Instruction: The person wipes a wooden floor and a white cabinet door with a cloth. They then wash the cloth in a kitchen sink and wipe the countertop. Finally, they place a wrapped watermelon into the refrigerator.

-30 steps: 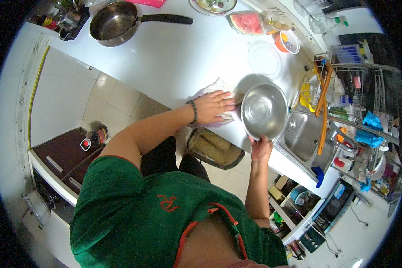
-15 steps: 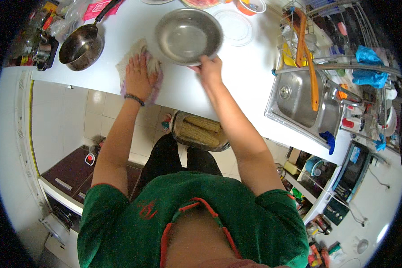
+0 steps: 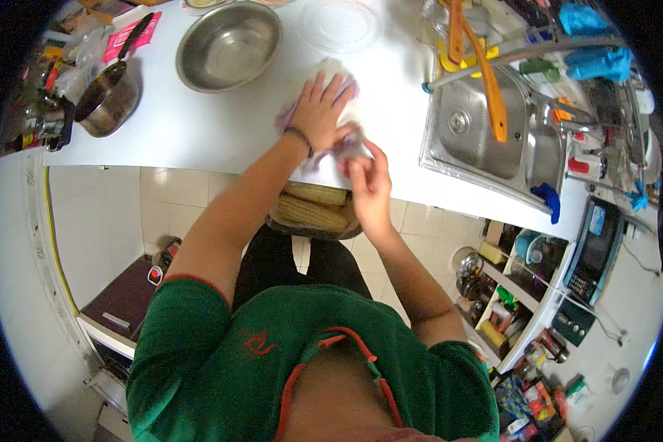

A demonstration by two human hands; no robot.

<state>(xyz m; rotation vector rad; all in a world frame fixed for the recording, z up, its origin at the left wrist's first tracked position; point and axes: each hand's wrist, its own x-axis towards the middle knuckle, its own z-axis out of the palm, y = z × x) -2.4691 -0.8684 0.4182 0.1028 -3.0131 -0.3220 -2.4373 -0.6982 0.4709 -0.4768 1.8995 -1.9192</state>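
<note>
Pale crumpled cleaning cloth (image 3: 330, 110) spread on white countertop (image 3: 199, 125), between round stainless steel bowl (image 3: 228, 46) and steel sink basin (image 3: 486, 129). Left hand (image 3: 318, 109) laid flat on cloth, fingers spread, palm pressed down, nothing clasped. Right hand (image 3: 368, 183) placed at counter's near edge, fingers pinched narrow on cloth's near corner. Dark metal saucepan with black handle (image 3: 109, 96) seen far left on counter, well apart from cloth. Long orange spatula (image 3: 490, 88) laid across sink. Clear round plastic lid (image 3: 342, 26) located beyond cloth.
</note>
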